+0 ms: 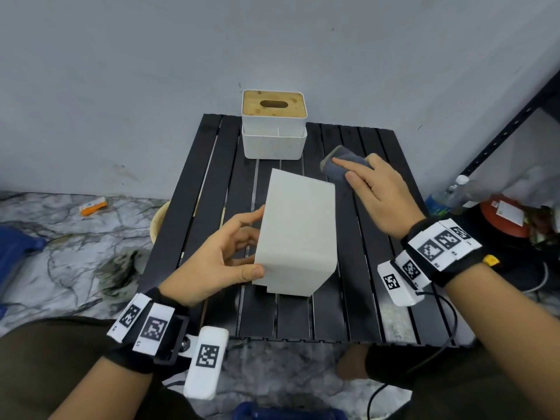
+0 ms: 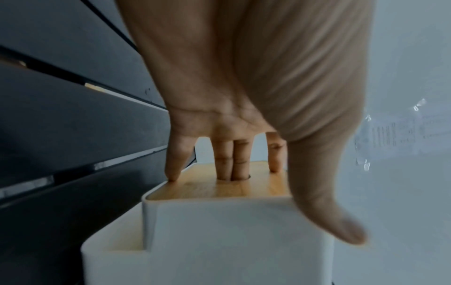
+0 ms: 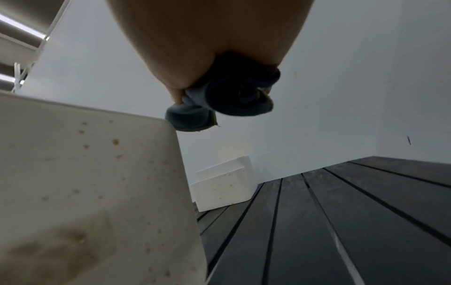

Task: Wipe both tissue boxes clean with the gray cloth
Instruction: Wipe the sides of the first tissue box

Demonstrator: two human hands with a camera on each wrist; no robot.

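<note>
The near white tissue box (image 1: 298,234) is tipped up on the black slatted table (image 1: 363,283), its plain underside towards me. My left hand (image 1: 239,244) grips it. In the left wrist view two fingers (image 2: 231,164) reach into the slot of its bamboo lid (image 2: 200,190) and the thumb lies along the white side. Brown specks dot the box's side (image 3: 85,183). My right hand (image 1: 348,172) holds the bunched gray cloth (image 1: 345,154) just past the box's far right corner; whether it touches is unclear. The second tissue box (image 1: 274,125), bamboo-topped, stands upright at the table's far edge.
A wall runs close behind the table. A black metal shelf post (image 1: 500,131) rises at the right, with a water bottle (image 1: 448,195) and a red-lidded container (image 1: 503,213) below it. An orange packet (image 1: 92,206) lies on the marble floor at the left.
</note>
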